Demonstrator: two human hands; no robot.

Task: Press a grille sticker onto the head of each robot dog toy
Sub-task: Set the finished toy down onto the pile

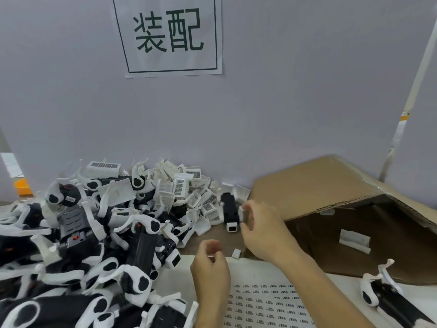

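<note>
A black and white robot dog toy [229, 212] lies on the table by the wall, its white head end facing me. My right hand [262, 229] reaches to its right side, thumb and fingers curled at a white part of it. My left hand [209, 263] hovers above the near end of a sticker sheet [264, 301], fingers curled together; it is blurred and I cannot see a sticker in it. The sheet carries rows of small dark grille stickers.
A large pile of black and white robot dog toys [89, 245] and white parts fills the left. An open cardboard box [354, 209] stands at the right with a white part inside. Another toy [380, 292] lies at the lower right. A small white piece [237, 253] lies beside the sheet.
</note>
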